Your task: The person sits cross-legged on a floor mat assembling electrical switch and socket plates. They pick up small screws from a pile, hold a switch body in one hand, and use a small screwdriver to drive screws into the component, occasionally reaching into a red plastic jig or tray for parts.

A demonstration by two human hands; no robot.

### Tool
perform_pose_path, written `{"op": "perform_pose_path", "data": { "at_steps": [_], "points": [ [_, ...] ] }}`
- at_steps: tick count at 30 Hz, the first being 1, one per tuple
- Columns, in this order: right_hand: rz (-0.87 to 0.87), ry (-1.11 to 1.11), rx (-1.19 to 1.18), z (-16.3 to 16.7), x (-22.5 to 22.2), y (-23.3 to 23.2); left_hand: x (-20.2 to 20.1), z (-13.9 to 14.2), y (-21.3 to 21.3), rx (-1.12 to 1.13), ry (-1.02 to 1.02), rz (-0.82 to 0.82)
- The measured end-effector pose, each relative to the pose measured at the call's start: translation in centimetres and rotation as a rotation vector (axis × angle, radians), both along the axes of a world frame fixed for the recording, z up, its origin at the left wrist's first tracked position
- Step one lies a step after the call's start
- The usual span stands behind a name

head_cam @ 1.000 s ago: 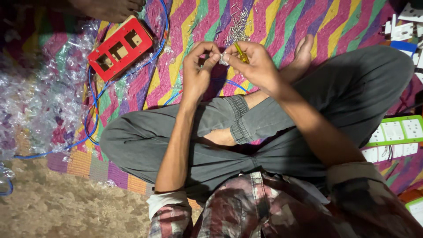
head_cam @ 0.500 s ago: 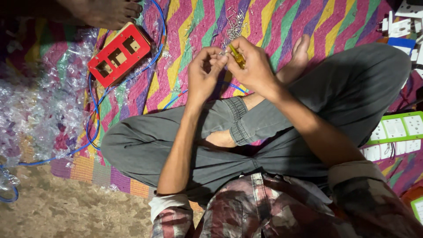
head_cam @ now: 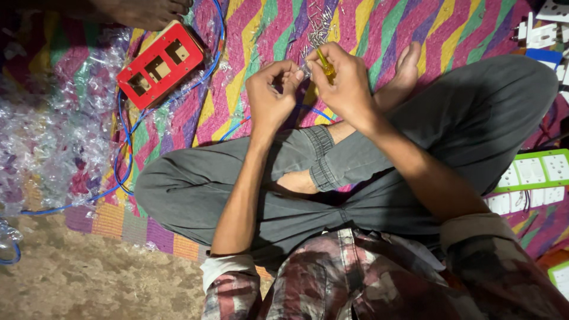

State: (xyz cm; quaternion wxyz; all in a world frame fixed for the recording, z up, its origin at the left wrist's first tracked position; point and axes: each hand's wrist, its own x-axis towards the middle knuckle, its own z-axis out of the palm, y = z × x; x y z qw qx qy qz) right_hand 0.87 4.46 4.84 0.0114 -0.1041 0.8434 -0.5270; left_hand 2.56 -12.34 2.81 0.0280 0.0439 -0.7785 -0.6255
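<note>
Centrally, a yellow screwdriver (head_cam: 325,64) is gripped by the right hand (head_cam: 344,83) — a small part, too tiny to identify, is pinched by the left hand (head_cam: 271,95).

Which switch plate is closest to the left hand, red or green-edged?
The red plate, on the mat up-left of the left hand. The green-edged plate lies beyond the right knee, much farther off.

A woven mat (head_cam: 415,24) with zigzag stripes in pink, green, yellow and purple covers most of the floor. At the lower left the bare floor (head_cam: 89,278) shows, rough and brownish, beside the mat's edge. The light is dim and warm, with darker shadow at the upper left corner.
</note>
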Motion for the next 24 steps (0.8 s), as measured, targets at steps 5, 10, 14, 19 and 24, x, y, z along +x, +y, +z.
{"op": "perform_pose_path", "data": {
  "at_steps": [5,10,14,19,24],
  "points": [
    [0.031,-0.002,-0.111,0.7,-1.2,0.8,0.4,0.1,-0.4,0.11,-0.032,-0.016],
    [0.333,-0.263,-0.077,1.4,-1.5,1.6,0.0,-0.4,-1.2,0.072,-0.072,0.084],
    [0.383,-0.313,0.025,1.9,-1.2,1.5,-0.2,-0.8,-1.4,0.197,-0.023,0.069],
    [0.434,-0.273,-0.039,2.3,-1.2,1.3,-0.2,-0.5,-1.4,0.097,0.0,0.066],
    [0.417,-0.351,-0.066,2.0,-1.1,1.0,-0.1,0.1,-1.4,-0.018,0.042,0.052]
  ]
}}
